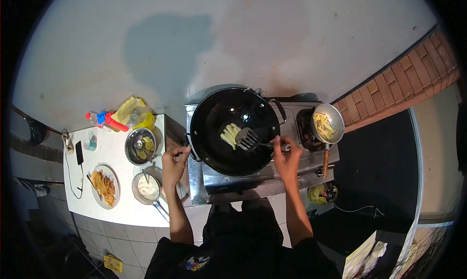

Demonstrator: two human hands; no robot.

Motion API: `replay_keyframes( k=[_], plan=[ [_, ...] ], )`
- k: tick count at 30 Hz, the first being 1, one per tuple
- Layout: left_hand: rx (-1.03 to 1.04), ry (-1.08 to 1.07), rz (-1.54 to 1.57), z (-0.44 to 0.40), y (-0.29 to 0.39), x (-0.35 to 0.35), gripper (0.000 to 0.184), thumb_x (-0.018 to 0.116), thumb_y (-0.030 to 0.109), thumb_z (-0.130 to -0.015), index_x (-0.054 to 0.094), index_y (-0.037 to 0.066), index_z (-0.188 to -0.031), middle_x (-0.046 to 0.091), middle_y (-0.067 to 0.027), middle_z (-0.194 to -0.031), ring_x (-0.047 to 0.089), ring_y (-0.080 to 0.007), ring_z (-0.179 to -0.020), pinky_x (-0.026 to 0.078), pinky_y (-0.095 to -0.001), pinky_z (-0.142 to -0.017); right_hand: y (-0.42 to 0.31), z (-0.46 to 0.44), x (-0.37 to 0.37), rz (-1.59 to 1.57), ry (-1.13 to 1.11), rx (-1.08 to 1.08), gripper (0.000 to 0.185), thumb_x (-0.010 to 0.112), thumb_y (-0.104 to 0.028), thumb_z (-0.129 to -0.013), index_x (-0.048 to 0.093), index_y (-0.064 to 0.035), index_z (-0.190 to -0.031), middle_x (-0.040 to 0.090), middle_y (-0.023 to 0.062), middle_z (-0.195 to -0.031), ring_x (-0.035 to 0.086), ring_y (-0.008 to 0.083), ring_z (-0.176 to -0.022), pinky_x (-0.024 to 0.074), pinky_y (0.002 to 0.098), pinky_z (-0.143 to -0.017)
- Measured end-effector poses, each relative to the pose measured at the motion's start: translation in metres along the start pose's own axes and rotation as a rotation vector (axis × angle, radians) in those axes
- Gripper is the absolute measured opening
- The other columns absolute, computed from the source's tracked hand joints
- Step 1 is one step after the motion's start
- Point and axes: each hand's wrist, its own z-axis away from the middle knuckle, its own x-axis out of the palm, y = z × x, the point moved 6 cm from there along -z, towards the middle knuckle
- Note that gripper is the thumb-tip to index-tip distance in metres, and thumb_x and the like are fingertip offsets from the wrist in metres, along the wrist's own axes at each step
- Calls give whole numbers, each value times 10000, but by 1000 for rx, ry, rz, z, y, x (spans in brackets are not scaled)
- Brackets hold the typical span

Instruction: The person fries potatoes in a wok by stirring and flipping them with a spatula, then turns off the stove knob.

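A large black wok [214,108] sits on the stove, with several pale fried strips [230,135] gathered near its middle. My right hand [288,157] is closed around the handle of a slotted spatula [248,140], whose dark blade lies against the strips. At the wok's left side, my left hand [176,164] has its thumb and fingertips pinched together close to the wok's side handle [193,151]. Whether anything is between those fingertips I cannot make out.
Right of the wok, a wooden-handled strainer [335,114] holds pale strips on the other burner. On the white table [131,219] at left stand a metal bowl [130,152], a pan of white mixture [137,194], a plate of fried food [115,174], a phone [79,153] and bottles.
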Motion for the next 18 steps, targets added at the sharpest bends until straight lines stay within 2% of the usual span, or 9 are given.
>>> replay_keyframes(
  k=[2, 4, 8, 10, 13, 14, 16, 18],
  plan=[
    [-45, -11, 7, 1, -4, 2, 284, 722, 227, -864, 709, -54, -904, 684, -133, -754, 585, -156, -664, 465, -301, -684, 0, -1, -2, 10, 4, -30, 248, 597, -134, -961, 631, 54, -803, 602, 38, -624, 531, 54, -496, 391, 216, -450],
    [19, 6, -22, -1, -5, 1, 287, 721, 223, -866, 704, -62, -896, 672, -118, -743, 574, -150, -663, 458, -287, -675, 3, -1, -2, -36, 13, 54, 241, 622, -156, -941, 656, 45, -813, 623, 92, -613, 561, 96, -508, 400, 251, -462],
    [-1, 7, -49, 2, 3, 0, 271, 714, 206, -872, 704, -63, -895, 668, -110, -744, 576, -149, -671, 461, -286, -678, 5, -3, -1, -57, -3, 65, 239, 618, -155, -945, 654, 45, -820, 622, 90, -617, 562, 96, -512, 409, 251, -466],
    [-11, 14, -21, 4, 8, 0, 258, 701, 190, -881, 696, -68, -889, 666, -116, -750, 585, -156, -684, 465, -294, -682, 2, -2, -2, -68, -32, 70, 232, 601, -127, -956, 640, 52, -814, 591, 29, -626, 530, 52, -502, 393, 205, -463],
    [-3, 47, -139, 6, 14, 0, 257, 690, 179, -887, 682, -78, -886, 665, -126, -759, 603, -169, -695, 477, -299, -703, 1, -5, -8, -88, -26, 29, 221, 603, -116, -952, 640, 55, -817, 585, 23, -628, 532, 51, -510, 394, 203, -469],
    [-1, 61, -144, 6, 17, -1, 257, 690, 179, -887, 682, -78, -886, 665, -126, -759, 603, -169, -695, 477, -299, -703, 0, -9, -10, -100, -33, 21, 221, 603, -116, -952, 640, 55, -817, 585, 23, -628, 532, 51, -510, 394, 203, -469],
    [-28, 72, -162, 9, 24, 0, 261, 683, 174, -891, 670, -87, -885, 664, -134, -771, 619, -183, -709, 488, -303, -724, 1, -14, -16, -88, -26, 17, 191, 635, -113, -917, 647, 28, -788, 630, 75, -628, 546, 88, -538, 408, 255, -484],
    [-49, 98, -170, 10, 25, 2, 261, 680, 180, -892, 679, -80, -899, 682, -152, -793, 650, -212, -734, 498, -316, -737, 8, -23, -14, -119, -48, 1, 178, 640, -104, -907, 642, 28, -787, 619, 72, -618, 521, 92, -532, 402, 261, -496]
  ],
)
